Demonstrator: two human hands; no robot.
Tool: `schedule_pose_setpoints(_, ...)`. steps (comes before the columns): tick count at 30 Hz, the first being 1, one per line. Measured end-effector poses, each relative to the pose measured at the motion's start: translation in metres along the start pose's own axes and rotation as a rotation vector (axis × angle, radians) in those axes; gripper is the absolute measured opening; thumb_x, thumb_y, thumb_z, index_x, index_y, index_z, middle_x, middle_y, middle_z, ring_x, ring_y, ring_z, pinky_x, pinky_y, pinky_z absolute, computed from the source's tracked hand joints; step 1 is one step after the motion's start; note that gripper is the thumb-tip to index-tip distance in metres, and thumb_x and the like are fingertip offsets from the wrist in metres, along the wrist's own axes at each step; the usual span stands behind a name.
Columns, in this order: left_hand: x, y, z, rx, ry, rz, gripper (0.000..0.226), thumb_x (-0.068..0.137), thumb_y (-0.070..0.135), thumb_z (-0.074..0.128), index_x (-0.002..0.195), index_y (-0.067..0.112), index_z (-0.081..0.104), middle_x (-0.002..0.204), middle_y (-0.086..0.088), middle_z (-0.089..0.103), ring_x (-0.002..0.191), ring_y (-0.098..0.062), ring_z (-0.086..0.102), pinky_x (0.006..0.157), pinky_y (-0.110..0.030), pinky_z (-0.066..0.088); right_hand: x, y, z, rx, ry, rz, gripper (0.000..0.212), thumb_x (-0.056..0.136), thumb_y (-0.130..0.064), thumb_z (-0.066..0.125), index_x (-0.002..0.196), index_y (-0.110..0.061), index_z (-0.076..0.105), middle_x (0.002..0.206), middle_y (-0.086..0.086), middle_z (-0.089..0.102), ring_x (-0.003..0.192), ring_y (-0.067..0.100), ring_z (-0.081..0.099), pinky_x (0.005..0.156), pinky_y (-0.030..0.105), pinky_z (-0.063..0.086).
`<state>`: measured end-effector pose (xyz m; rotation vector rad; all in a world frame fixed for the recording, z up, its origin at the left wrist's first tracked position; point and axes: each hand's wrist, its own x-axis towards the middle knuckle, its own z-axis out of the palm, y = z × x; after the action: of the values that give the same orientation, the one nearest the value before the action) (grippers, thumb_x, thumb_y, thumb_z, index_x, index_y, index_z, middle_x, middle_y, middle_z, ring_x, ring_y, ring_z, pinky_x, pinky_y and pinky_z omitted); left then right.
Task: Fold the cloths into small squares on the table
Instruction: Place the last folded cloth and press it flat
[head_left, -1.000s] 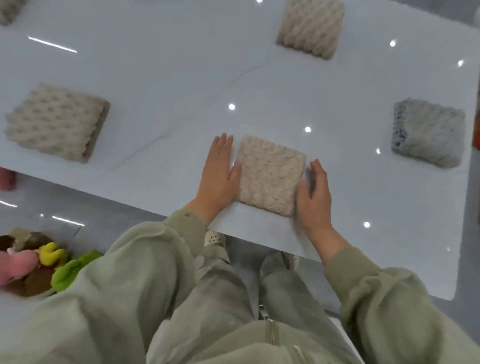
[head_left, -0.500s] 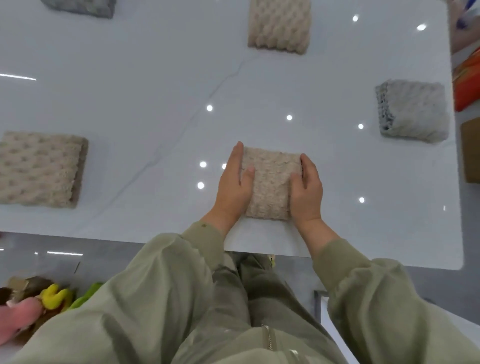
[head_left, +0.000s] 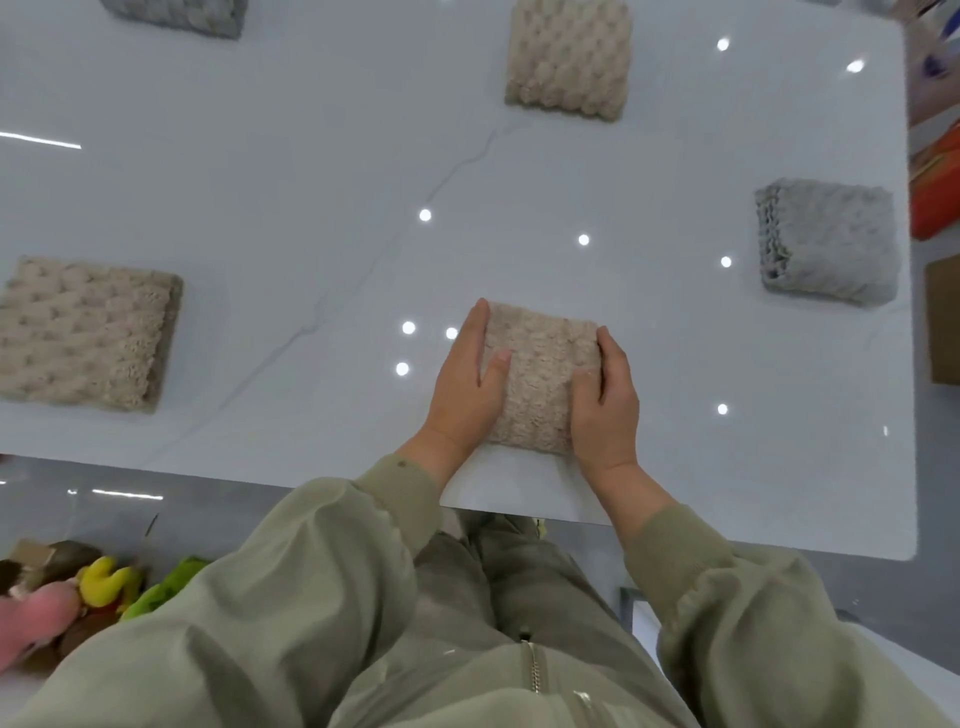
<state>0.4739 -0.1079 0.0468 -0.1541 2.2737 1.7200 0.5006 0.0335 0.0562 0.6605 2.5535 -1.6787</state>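
Observation:
A folded beige cloth (head_left: 537, 374), a small square with a bumpy pile, lies near the front edge of the white table (head_left: 311, 182). My left hand (head_left: 467, 384) lies along its left side with the thumb over the top. My right hand (head_left: 605, 400) holds its right side, thumb on top and fingers wrapped round the far right corner. The cloth is pinched between both hands. Other folded squares lie around: a larger beige cloth (head_left: 83, 332) at the left, another beige cloth (head_left: 569, 57) at the back, and a grey cloth (head_left: 826, 239) at the right.
Another grey folded cloth (head_left: 176, 15) is cut off at the top left. Plush toys (head_left: 78, 592) lie on the floor at the lower left. An orange box (head_left: 935, 182) and a brown box (head_left: 943, 322) stand past the table's right edge.
Both hands have closed in from beside the cloth onto its edges, with thumbs now on top. The view has shifted, so the cloth sits squarer to me.

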Motion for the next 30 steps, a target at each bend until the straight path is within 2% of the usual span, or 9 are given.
schedule_pose_setpoints(4,-0.002,-0.006,-0.008,0.035,0.107,0.011,0.061,0.093,0.037,0.035,0.147,0.012,0.025,0.152,-0.002,0.03,0.137,-0.006,0.026,0.113,-0.021,0.021,0.013,0.007,-0.017,0.057,0.039,0.013,0.057,0.086,-0.028,0.042,0.14,-0.008,0.04,0.141,0.004,0.046,0.131,0.013,0.042,0.108,0.021,0.033)
schedule_pose_setpoints(7,-0.011,-0.01,-0.005,0.03,0.254,-0.002,0.058,0.091,0.032,0.034,0.145,0.011,0.031,0.149,-0.001,0.035,0.133,-0.003,0.03,0.112,-0.022,0.024,0.033,0.011,-0.029,0.013,-0.042,-0.036,0.052,0.088,-0.026,0.044,0.138,-0.009,0.043,0.139,0.001,0.048,0.129,0.011,0.043,0.109,0.023,0.033)
schedule_pose_setpoints(13,-0.03,-0.014,0.028,-0.088,0.692,-0.084,0.054,0.093,0.027,0.033,0.144,0.009,0.031,0.142,0.009,0.031,0.134,-0.004,0.03,0.109,-0.009,0.021,0.094,-0.003,-0.039,-0.07,-0.406,-0.235,0.042,0.084,-0.022,0.042,0.119,-0.007,0.06,0.115,-0.005,0.059,0.108,0.002,0.053,0.097,0.011,0.04)
schedule_pose_setpoints(16,-0.042,-0.009,0.063,-0.187,0.951,-0.15,0.059,0.093,0.03,0.03,0.147,0.007,0.021,0.147,0.008,0.022,0.137,-0.002,0.019,0.108,-0.005,0.013,0.12,-0.013,-0.041,-0.114,-0.615,-0.343,0.042,0.085,-0.022,0.042,0.119,-0.006,0.06,0.114,-0.005,0.06,0.103,-0.007,0.053,0.092,0.005,0.038)
schedule_pose_setpoints(18,-0.048,-0.005,0.092,-0.242,1.057,-0.176,0.063,0.094,0.038,0.03,0.148,0.01,0.016,0.149,0.01,0.016,0.139,0.0,0.013,0.111,-0.008,0.01,0.133,-0.017,-0.037,-0.163,-0.762,-0.397,0.043,0.085,-0.023,0.043,0.122,-0.007,0.059,0.117,-0.004,0.06,0.107,-0.002,0.054,0.093,0.006,0.038)
schedule_pose_setpoints(20,-0.051,0.001,0.12,-0.264,1.127,-0.192,0.071,0.09,0.047,0.029,0.149,0.011,0.012,0.15,0.011,0.013,0.14,0.002,0.01,0.113,-0.01,0.008,0.141,-0.022,-0.029,-0.2,-0.872,-0.44,0.044,0.086,-0.025,0.043,0.122,-0.006,0.059,0.117,-0.002,0.061,0.11,0.005,0.055,0.094,0.008,0.04)
schedule_pose_setpoints(25,-0.036,0.013,0.154,-0.291,1.262,-0.204,0.071,0.093,0.041,0.032,0.149,0.005,0.009,0.153,0.003,0.011,0.14,0.002,0.009,0.112,-0.01,0.008,0.144,-0.033,-0.005,-0.175,-1.019,-0.473,0.045,0.086,-0.025,0.043,0.122,-0.004,0.059,0.117,-0.001,0.06,0.109,0.005,0.054,0.09,0.005,0.038)
schedule_pose_setpoints(28,-0.021,0.017,0.155,-0.351,1.316,-0.201,0.076,0.088,0.046,0.031,0.149,0.008,0.008,0.153,0.007,0.01,0.143,-0.003,0.009,0.117,-0.021,0.011,0.143,-0.033,0.006,-0.17,-1.08,-0.479,0.047,0.085,-0.027,0.044,0.124,-0.004,0.058,0.117,-0.002,0.06,0.11,0.007,0.055,0.093,0.01,0.041)
schedule_pose_setpoints(30,-0.014,0.021,0.154,-0.337,1.339,-0.21,0.077,0.087,0.046,0.031,0.149,0.007,0.008,0.153,0.005,0.011,0.142,-0.002,0.01,0.115,-0.016,0.01,0.14,-0.032,0.011,-0.161,-1.119,-0.466,0.048,0.085,-0.027,0.044,0.124,-0.004,0.058,0.119,-0.001,0.06,0.113,0.007,0.055,0.096,0.014,0.042)
